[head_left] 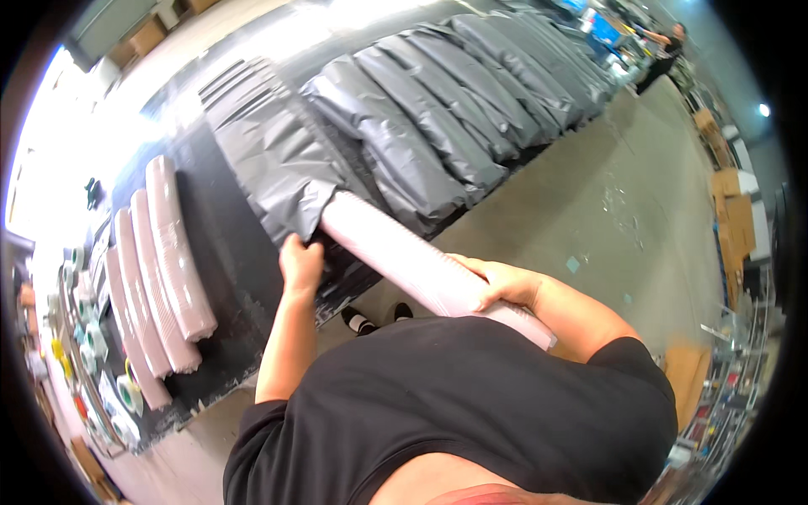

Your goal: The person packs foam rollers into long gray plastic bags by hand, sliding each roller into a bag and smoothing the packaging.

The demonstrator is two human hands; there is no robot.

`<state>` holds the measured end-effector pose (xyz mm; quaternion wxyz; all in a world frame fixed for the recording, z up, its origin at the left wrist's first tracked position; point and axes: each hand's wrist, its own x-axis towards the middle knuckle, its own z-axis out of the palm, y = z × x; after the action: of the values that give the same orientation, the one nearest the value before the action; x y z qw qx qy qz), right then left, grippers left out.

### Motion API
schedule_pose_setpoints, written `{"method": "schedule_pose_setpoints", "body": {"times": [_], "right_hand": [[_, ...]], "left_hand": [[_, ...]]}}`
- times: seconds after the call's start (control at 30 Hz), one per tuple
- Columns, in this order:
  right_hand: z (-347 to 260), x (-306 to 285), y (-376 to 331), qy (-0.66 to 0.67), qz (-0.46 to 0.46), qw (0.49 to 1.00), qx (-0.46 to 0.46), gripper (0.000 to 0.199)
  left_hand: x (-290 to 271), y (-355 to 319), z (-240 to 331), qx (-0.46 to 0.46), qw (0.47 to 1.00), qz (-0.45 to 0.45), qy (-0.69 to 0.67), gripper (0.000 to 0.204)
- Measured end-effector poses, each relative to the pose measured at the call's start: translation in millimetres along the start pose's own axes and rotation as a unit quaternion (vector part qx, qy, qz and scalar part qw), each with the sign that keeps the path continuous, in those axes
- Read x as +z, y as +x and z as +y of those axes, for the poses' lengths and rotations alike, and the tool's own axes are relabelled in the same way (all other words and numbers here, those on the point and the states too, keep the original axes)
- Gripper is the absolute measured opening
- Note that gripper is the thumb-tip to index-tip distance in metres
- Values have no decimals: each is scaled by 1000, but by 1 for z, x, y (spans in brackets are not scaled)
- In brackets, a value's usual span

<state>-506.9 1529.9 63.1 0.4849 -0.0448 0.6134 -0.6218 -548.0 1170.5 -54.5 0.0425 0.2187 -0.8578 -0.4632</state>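
Note:
A pale pink wrapped roll slants from the table edge toward my body, its far end inside the mouth of a dark grey plastic bag. My left hand is closed on the near edge of that bag, beside its opening. Round the near part of the roll, close to my chest, my right hand is wrapped with the thumb on top. The bag lies flat and creased on the black table, on a stack of similar bags. How far the roll reaches inside is hidden by the plastic.
Several pink rolls lie side by side on the table at left. Several filled grey bags lie in a row along the table's far right. Tape rolls sit at the left edge. A person stands far right, near cardboard boxes.

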Motion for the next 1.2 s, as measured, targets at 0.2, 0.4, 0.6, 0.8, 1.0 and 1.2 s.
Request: {"method": "schedule_pose_setpoints", "body": {"times": [0.2, 0.4, 0.6, 0.8, 1.0, 1.2], "right_hand": [[-41, 27, 71, -222, 95, 970, -16, 114], [-41, 34, 93, -97, -13, 994, -45, 114], [-32, 21, 81, 127, -62, 990, -4, 115], [-60, 52, 121, -305, 143, 938, -82, 109], [-4, 42, 141, -381, 118, 892, -214, 117], [52, 53, 119, -254, 129, 958, 9, 72]], "left_hand": [[-3, -21, 33, 39, 985, -84, 149, 30], [-31, 37, -30, -16, 999, 27, -6, 37], [-21, 7, -3, 22, 986, -161, 21, 45], [-10, -44, 41, 79, 925, -310, 206, 39], [-6, -31, -3, -37, 978, -189, 75, 39], [-13, -35, -13, -47, 970, -205, 125, 35]]}}
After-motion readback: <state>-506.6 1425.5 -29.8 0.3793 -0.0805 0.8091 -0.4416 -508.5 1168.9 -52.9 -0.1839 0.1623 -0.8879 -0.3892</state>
